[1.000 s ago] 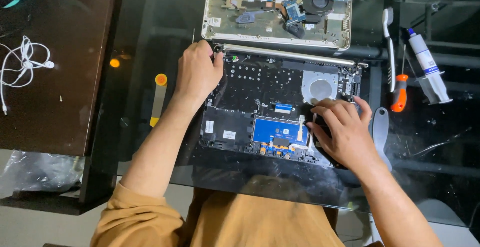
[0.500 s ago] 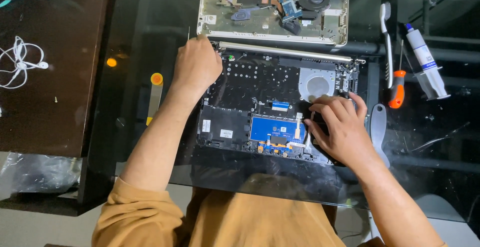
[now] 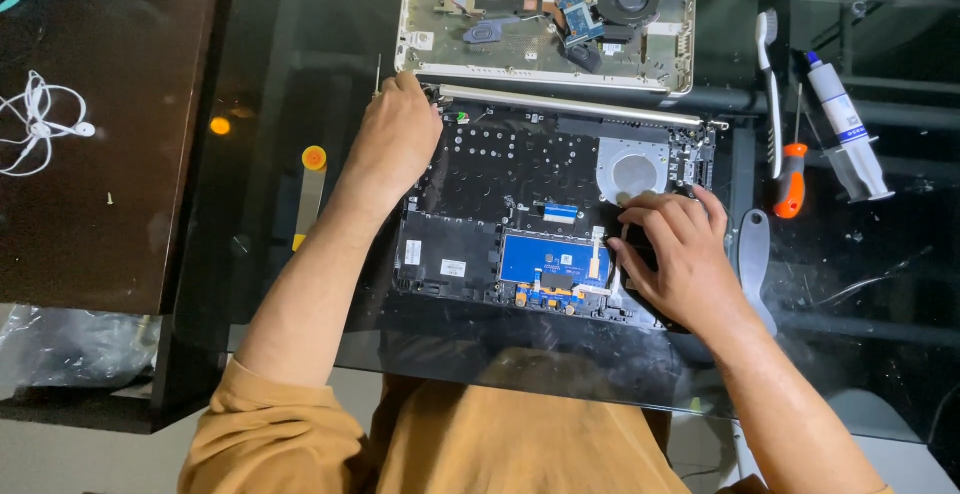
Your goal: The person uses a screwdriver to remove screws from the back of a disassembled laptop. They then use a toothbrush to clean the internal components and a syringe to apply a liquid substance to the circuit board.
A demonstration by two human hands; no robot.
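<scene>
An opened laptop base [image 3: 480, 169] lies on the glass table, its black inner frame, blue board and round silver part showing. My left hand [image 3: 395, 139] rests closed at the base's upper left corner by the hinge bar, pinching something thin; I cannot tell what. My right hand [image 3: 675, 254] lies on the lower right part of the base, fingers curled down on a dark component beside the round silver part. What it grips is hidden under the fingers.
A removed white cover with circuit board and fan [image 3: 545, 19] lies behind the base. To the right lie a white brush [image 3: 768, 84], an orange-handled screwdriver [image 3: 790, 179], a syringe-like tube [image 3: 845, 129] and a grey pry tool [image 3: 752, 254]. White earphones [image 3: 40, 129] lie left.
Both hands stay on the same spots of the laptop base. The view has shifted slightly; the right hand's fingers have shifted a little on the dark component.
</scene>
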